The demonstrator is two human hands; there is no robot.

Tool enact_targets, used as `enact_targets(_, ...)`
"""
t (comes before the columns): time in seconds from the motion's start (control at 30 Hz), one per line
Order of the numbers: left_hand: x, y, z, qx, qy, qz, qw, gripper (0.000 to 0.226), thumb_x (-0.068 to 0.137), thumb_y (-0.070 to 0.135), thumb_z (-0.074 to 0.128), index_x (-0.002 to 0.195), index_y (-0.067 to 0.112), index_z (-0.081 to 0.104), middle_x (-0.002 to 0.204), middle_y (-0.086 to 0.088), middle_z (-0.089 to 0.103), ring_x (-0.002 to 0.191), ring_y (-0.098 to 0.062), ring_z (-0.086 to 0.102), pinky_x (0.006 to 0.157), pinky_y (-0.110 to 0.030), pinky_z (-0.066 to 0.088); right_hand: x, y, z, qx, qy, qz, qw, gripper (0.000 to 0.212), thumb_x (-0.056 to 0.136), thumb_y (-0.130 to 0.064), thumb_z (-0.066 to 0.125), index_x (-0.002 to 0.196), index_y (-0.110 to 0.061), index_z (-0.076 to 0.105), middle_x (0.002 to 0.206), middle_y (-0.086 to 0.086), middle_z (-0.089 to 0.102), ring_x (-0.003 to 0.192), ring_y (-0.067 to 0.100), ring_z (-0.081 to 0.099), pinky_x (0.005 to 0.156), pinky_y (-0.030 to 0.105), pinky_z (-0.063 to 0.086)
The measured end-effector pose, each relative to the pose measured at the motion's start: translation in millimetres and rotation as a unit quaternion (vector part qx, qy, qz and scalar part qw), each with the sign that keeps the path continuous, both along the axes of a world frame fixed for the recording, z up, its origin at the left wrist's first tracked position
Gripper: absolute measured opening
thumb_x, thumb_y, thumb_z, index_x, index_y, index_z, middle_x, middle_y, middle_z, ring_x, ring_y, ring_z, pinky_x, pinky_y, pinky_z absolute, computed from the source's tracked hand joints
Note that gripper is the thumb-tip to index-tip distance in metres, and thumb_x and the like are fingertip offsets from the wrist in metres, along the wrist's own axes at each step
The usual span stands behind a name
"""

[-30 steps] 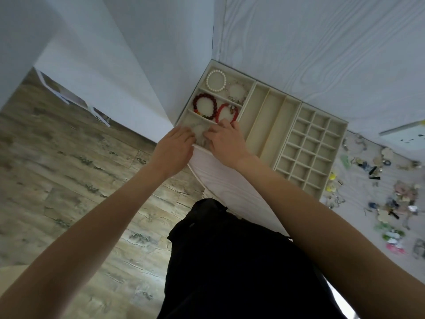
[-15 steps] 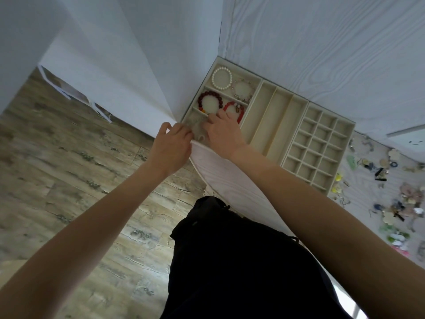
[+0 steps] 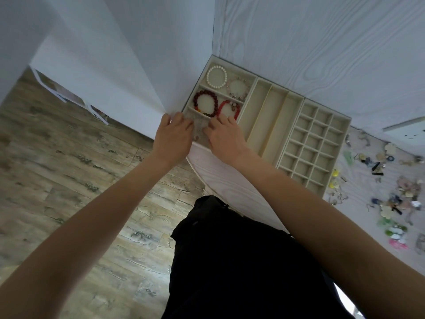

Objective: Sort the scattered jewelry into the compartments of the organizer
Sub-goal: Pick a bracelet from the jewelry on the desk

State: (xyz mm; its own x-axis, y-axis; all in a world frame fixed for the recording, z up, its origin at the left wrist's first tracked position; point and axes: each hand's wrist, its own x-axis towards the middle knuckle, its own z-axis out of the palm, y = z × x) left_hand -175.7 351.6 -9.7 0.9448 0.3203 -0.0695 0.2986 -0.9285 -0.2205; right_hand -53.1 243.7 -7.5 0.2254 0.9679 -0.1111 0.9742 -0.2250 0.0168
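Organizer [image 3: 296, 111]: beige tray at the worktop's left corner, against the wall; bracelet bays on the left, three long slots in the middle, a grid of small cells on the right.
Filled bays: a pearl bracelet [image 3: 216, 77] and a pale bracelet [image 3: 238, 88] share the far bay; a dark red bracelet [image 3: 206, 103] and a red bracelet [image 3: 228, 109] share the middle one.
Left hand [image 3: 173, 137]: over the nearest bay, fingers curled down into it; whether they pinch anything I cannot tell.
Right hand [image 3: 224, 135]: on the same bay from the other side, fingers bent down; their grip is hidden too.
Between the hands: a pale, blurred piece [image 3: 199, 127] lies in the nearest bay, probably a clear bead bracelet.
Change: over the last second both hands have stayed at this bay and have only drawn a little apart, so more of the pale piece shows between them.
Meaning: judged from that, the piece is being settled flat and this placement is nearly done.
Loose jewelry [image 3: 391, 194]: a large scatter lies on the worktop right of the tray; slots and cells look empty, so most sorting remains.
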Motion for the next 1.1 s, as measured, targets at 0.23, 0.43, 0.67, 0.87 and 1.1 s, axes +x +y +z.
enact_targets(0.23, -2, -4, 1, -0.025, 0.001, 0.015, 1.000, 0.037, 0.081, 0.015, 0.032, 0.097, 0.006, 0.064, 0.099, -0.005, 0.065, 0.094, -0.029, 0.055, 0.077, -0.038, 0.028, 0, 3, 1, 0.012, 0.023, 0.014, 1.000, 0.032, 0.089, -0.013, 0.047, 0.118, -0.021, 0.058, 0.107, 0.008, 0.056, 0.099, 0.026, 0.049, 0.083, 0.035, 0.035)
enact_targets(0.43, -3, -5, 1, -0.027, 0.012, 0.025, 0.999, 0.037, 0.080, 0.015, 0.034, 0.098, 0.005, 0.065, 0.102, -0.006, 0.064, 0.094, -0.029, 0.055, 0.077, -0.037, 0.026, 1, 1, 2, 0.017, -0.007, -0.011, 1.000, 0.017, 0.073, -0.016, 0.066, 0.090, -0.018, 0.068, 0.081, 0.007, 0.060, 0.076, 0.025, 0.055, 0.068, 0.032, 0.041)
enact_targets(0.67, -3, -4, -2, -0.021, 0.003, 0.023, 1.000, 0.035, 0.078, 0.016, 0.038, 0.099, 0.005, 0.064, 0.104, -0.005, 0.064, 0.094, -0.029, 0.056, 0.077, -0.037, 0.026, 2, 7, 4, -0.003, 0.028, -0.002, 1.000, 0.033, 0.094, -0.018, 0.040, 0.121, -0.021, 0.058, 0.114, 0.009, 0.049, 0.105, 0.028, 0.045, 0.087, 0.035, 0.033)
enact_targets(0.87, -3, -4, -2, -0.082, -0.041, 0.047, 0.995, 0.035, 0.075, 0.006, 0.061, 0.109, 0.001, 0.062, 0.115, -0.009, 0.063, 0.102, -0.032, 0.055, 0.078, -0.038, 0.026, 9, -5, 5, 0.033, 0.109, -0.047, 0.992, 0.039, 0.092, -0.016, 0.041, 0.129, -0.019, 0.051, 0.112, 0.010, 0.051, 0.103, 0.028, 0.046, 0.087, 0.034, 0.034)
enact_targets(1.1, 7, -61, 30, -0.274, -0.145, 0.083, 0.947, 0.033, 0.089, 0.011, 0.045, 0.117, 0.005, 0.060, 0.116, -0.009, 0.062, 0.109, -0.028, 0.052, 0.093, -0.040, 0.044, 35, -103, 41, 0.197, 0.233, -0.215, 0.928, 0.027, 0.090, -0.013, 0.049, 0.111, -0.015, 0.065, 0.102, 0.006, 0.065, 0.090, 0.025, 0.059, 0.081, 0.039, 0.047)
